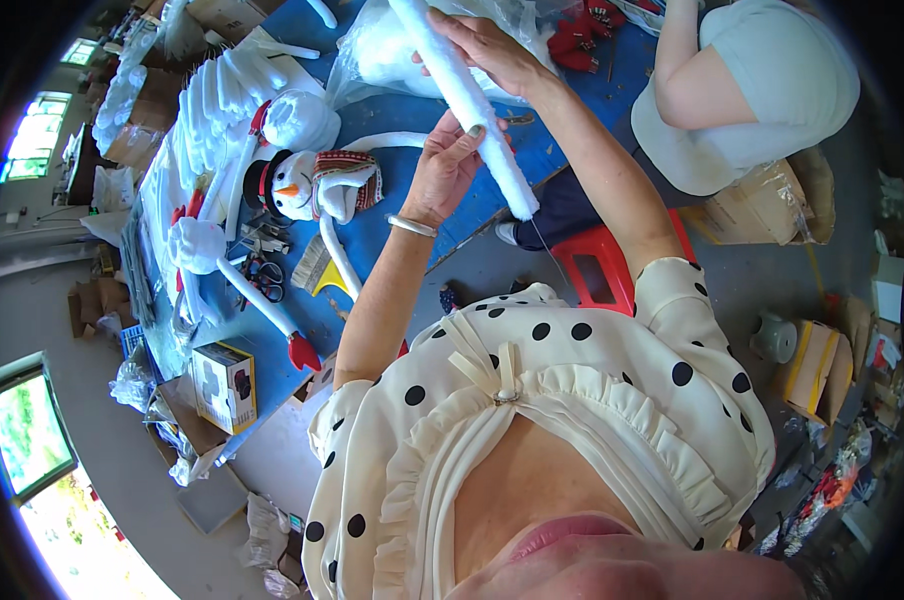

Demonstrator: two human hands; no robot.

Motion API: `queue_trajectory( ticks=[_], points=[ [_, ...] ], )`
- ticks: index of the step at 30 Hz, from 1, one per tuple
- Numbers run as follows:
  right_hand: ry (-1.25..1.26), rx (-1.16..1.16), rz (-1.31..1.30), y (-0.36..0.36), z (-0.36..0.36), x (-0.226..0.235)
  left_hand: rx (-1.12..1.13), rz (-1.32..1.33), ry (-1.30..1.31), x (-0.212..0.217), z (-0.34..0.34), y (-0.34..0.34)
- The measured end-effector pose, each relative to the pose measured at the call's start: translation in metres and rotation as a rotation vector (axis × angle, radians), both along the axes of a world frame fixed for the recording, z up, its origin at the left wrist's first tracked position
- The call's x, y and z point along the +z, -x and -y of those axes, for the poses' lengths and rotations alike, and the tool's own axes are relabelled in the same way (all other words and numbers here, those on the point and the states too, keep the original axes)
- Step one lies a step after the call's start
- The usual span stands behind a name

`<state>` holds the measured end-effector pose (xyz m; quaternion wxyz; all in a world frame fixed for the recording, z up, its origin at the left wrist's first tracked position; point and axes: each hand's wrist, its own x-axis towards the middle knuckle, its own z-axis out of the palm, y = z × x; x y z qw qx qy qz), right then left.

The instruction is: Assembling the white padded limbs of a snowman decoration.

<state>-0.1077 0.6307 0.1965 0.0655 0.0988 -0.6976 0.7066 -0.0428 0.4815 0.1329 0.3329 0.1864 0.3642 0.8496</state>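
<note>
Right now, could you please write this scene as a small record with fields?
Left hand: closed around the white plush tube
Right hand: at the tube's upper part; firmness of grip unclear
Blue table: snowman figure with black hat, yellow-and-tan brush
Beside table: red stool
Nearby: another person, pale clothing

On my feed, daylight fills the windows (32, 428) in the left wall (22, 330); a blue table (394, 170) stands far, a red stool (584, 243) right, over grey floor (712, 275).
</note>
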Motion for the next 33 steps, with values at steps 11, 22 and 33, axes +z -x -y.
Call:
queue_trajectory(
  ticks=[11, 22, 33],
  points=[
    [0.462, 0.408, 0.254, -0.022, 0.0, 0.01, 0.282, -0.242, 0.191, 0.038, 0.015, 0.052],
    [0.125, 0.455, 0.29, -0.1, 0.004, -0.004, 0.192, -0.02, -0.117, 0.08, 0.013, 0.057],
    [0.064, 0.404, 0.409, -0.178, -0.023, -0.028, 0.228, 0.007, -0.212, 0.069, 0.021, 0.064]
  ],
)
